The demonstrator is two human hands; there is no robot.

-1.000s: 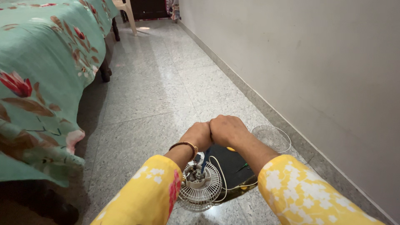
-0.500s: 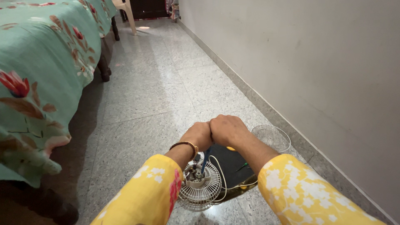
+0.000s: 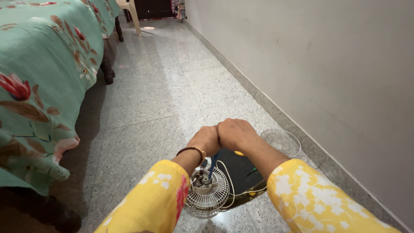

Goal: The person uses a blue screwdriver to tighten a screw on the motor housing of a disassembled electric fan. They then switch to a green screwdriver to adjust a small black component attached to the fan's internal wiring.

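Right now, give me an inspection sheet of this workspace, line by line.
Surface: speckled stone floor, polished, with tile seams.
Job's things: small white fan with its wire grille facing down and motor exposed; dark base panel beside it.
Clutter: clear round cover on the floor by the wall.
Grippers: left hand and right hand closed, knuckles pressed together above the fan; what they grip is hidden.
Cables: white cable looping across the dark panel.
Surroundings: bed with green floral sheet on the left, plain wall on the right, plastic chair leg far off.
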